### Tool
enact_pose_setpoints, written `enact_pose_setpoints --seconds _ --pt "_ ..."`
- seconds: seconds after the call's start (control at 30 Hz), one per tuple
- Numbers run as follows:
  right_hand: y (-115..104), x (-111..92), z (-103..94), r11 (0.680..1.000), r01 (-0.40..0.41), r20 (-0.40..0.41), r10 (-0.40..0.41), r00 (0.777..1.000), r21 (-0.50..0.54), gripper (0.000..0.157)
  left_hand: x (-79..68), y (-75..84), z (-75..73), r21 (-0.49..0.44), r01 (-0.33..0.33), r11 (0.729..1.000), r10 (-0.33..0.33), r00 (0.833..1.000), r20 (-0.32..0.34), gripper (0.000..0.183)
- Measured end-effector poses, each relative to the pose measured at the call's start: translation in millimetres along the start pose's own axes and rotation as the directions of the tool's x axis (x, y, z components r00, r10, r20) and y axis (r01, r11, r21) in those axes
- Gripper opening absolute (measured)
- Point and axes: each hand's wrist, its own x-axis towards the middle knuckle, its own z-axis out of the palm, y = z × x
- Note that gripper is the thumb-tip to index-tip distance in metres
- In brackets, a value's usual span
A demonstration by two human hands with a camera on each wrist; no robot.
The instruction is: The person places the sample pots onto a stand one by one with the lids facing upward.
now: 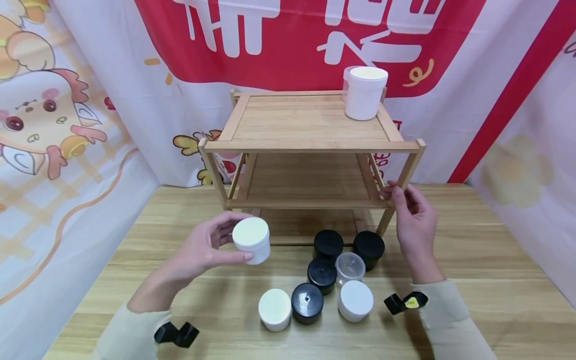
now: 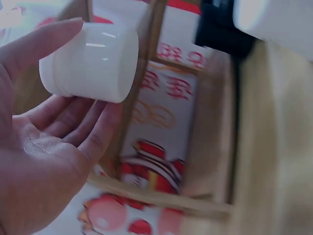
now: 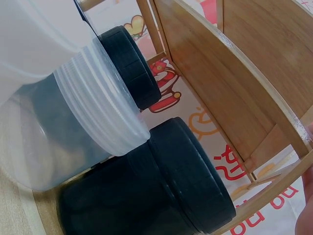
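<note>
Low in front of the three-tier wooden shelf (image 1: 310, 146), my left hand (image 1: 204, 247) holds a small white lidded jar (image 1: 251, 241) between thumb and fingers, tilted slightly. In the left wrist view the white jar (image 2: 93, 61) lies sideways, the thumb on one side and the fingertips on the other. My right hand (image 1: 417, 217) grips the shelf's front right post near the middle tier, thumb in front. Only a sliver of the right hand (image 3: 305, 200) enters the right wrist view, beside the wooden frame.
A white jar (image 1: 365, 95) stands at the top tier's right end, a translucent one partly behind it. On the table (image 1: 463, 240), several black jars (image 1: 307, 302), a clear jar (image 1: 350, 267) and two white jars (image 1: 355, 301) cluster before the shelf's right half. A printed cloth (image 1: 112, 60) hangs behind.
</note>
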Motion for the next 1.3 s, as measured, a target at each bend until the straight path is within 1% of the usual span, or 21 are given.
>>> enact_pose_setpoints --seconds 0.1,0.23,0.4,0.57,0.73,0.97,1.23,1.3 --pt "-0.4 -0.2 0.4 1.000 -0.007 -0.003 0.007 1.000 -0.011 0.038 6.5 19.0 -1.3 0.009 0.001 1.000 -0.001 1.000 -0.013 0.068" --pt "-0.2 -0.4 1.0 1.000 -0.012 -0.001 0.012 1.000 -0.009 0.038 13.8 38.9 -2.1 0.028 0.005 1.000 -0.003 0.999 -0.038 0.068" --pt "1.2 0.1 1.2 1.000 -0.015 -0.001 0.015 1.000 0.019 0.037 21.6 59.7 -3.0 0.054 -0.005 0.999 0.008 0.998 -0.058 0.066" --pt "2.0 -0.4 0.6 1.000 -0.020 -0.002 0.020 1.000 0.023 0.038 28.7 77.1 -3.9 0.079 -0.012 0.997 0.018 0.997 -0.079 0.063" --pt "1.4 -0.2 0.7 1.000 -0.017 -0.003 0.018 1.000 0.025 0.037 34.6 91.7 -4.0 0.094 -0.015 0.995 0.024 0.996 -0.091 0.062" --pt "1.7 0.0 1.7 0.994 -0.003 -0.012 0.005 1.000 0.108 0.032 40.1 109.7 -4.8 0.113 -0.015 0.993 0.026 0.995 -0.095 0.060" --pt "1.5 0.5 2.1 0.993 0.009 -0.010 -0.008 1.000 0.117 0.034 44.7 117.6 -3.8 0.101 0.019 0.995 -0.010 0.996 -0.087 0.062" --pt "1.2 0.5 1.9 0.993 0.008 -0.009 -0.007 1.000 0.115 0.034 45.2 120.0 -2.7 0.103 0.014 0.995 -0.006 0.997 -0.082 0.062"
